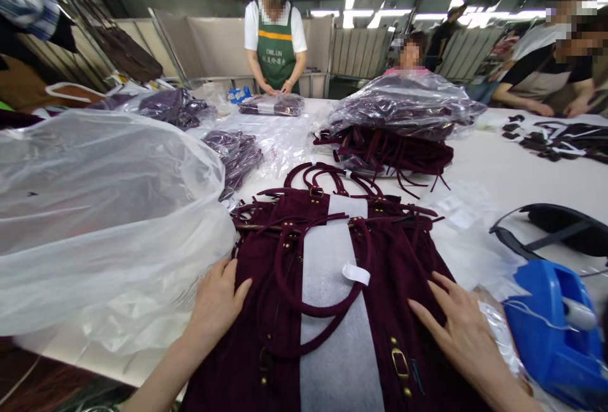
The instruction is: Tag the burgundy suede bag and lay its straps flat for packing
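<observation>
Burgundy bag (382, 298) has left fingers (230, 274) and right fingers (441, 298) touching its sides.

White table (479, 155): maroon bags (389, 285), translucent plastic (104, 196), blue holder (536, 329).

Looks like a bag workshop's packing floor: shows an aproned worker (276, 64) at twelve o'clock handling a plastic-wrapped bundle (272, 106), a burgundy handbag (392, 291) at six, and a long shared tabletop (506, 168).
</observation>
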Demonstrator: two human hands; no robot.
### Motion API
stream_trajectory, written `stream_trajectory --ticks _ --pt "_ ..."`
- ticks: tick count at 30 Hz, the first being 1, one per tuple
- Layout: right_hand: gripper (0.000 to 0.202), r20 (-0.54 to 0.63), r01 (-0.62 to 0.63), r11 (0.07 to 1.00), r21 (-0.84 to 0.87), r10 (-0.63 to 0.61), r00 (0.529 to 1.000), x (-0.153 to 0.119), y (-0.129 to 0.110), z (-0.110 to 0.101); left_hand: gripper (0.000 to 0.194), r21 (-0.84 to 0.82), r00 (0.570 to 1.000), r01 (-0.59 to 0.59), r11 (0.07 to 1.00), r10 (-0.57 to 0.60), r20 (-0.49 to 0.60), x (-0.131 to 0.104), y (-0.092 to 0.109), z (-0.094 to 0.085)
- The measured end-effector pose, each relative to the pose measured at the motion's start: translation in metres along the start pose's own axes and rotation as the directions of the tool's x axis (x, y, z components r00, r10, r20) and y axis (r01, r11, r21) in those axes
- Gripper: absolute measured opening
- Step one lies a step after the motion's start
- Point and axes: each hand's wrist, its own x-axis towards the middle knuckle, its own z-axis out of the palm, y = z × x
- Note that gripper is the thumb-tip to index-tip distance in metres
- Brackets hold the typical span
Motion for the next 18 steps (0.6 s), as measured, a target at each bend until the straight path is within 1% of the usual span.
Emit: stream_trajectory --ticks 1,2,4,6,8,9,10,11,12,13,14,15,16,18 --pt "0.057 0.033 -0.036 0.999 0.007 0.036 0.999 0.002 -0.003 -0.002 0.042 0.012 0.999 -0.046 0.999 0.046 -0.005 -0.002 0.008 -0.002" --pt "0.054 0.096 -0.087 0.996 0.036 0.083 0.992 0.004 -0.005 -0.004 0.039 -0.007 0.995 -0.098 0.995 0.098 0.021 -0.004 0.017 -0.003" --pt "0.045 0.236 -0.190 0.971 0.143 0.153 0.960 0.008 -0.008 -0.008 0.031 -0.109 0.973 -0.157 0.982 0.173 0.155 -0.006 0.036 -0.002" --pt "0.038 0.333 -0.258 0.922 0.289 0.155 0.930 0.011 -0.011 -0.012 0.028 -0.171 0.942 -0.136 0.976 0.181 0.283 -0.006 0.053 0.001" --pt "0.036 0.389 -0.336 0.835 0.436 0.162 0.907 0.012 -0.015 -0.014 0.027 -0.172 0.927 -0.071 0.983 0.129 0.353 -0.004 0.063 0.002" --pt "0.036 0.415 -0.384 0.783 0.489 0.178 0.892 0.012 -0.017 -0.014 0.028 -0.171 0.921 -0.039 0.985 0.101 0.376 -0.003 0.064 0.002" --pt "0.036 0.440 -0.423 0.739 0.524 0.191 0.878 0.012 -0.019 -0.014 0.030 -0.168 0.925 -0.024 0.985 0.086 0.370 -0.002 0.062 0.001" --pt "0.036 0.455 -0.445 0.715 0.539 0.197 0.868 0.012 -0.020 -0.014 0.032 -0.157 0.941 -0.035 0.987 0.086 0.329 -0.002 0.056 -0.001" --pt "0.036 0.455 -0.443 0.716 0.539 0.195 0.869 0.012 -0.020 -0.013 0.036 -0.135 0.963 -0.065 0.989 0.098 0.251 -0.003 0.048 -0.003" --pt "0.035 0.437 -0.414 0.743 0.527 0.180 0.881 0.012 -0.020 -0.013 0.041 -0.098 0.981 -0.101 0.990 0.116 0.153 -0.006 0.037 -0.005" --pt "0.034 0.400 -0.356 0.786 0.505 0.153 0.904 0.011 -0.019 -0.012 0.046 -0.060 0.990 -0.123 0.991 0.127 0.068 -0.011 0.025 -0.007" --pt "0.034 0.347 -0.277 0.841 0.465 0.115 0.931 0.010 -0.019 -0.011 0.050 -0.038 0.993 -0.115 0.993 0.116 0.030 -0.016 0.012 -0.008" --pt "0.033 0.280 -0.190 0.897 0.399 0.078 0.957 0.009 -0.020 -0.010 0.053 -0.039 0.996 -0.073 0.997 0.074 0.047 -0.022 -0.001 -0.008" --pt "0.034 0.140 -0.030 0.983 0.183 0.004 0.990 0.004 -0.028 -0.009 0.058 -0.072 0.988 0.062 0.995 -0.051 0.146 -0.032 -0.021 -0.008"
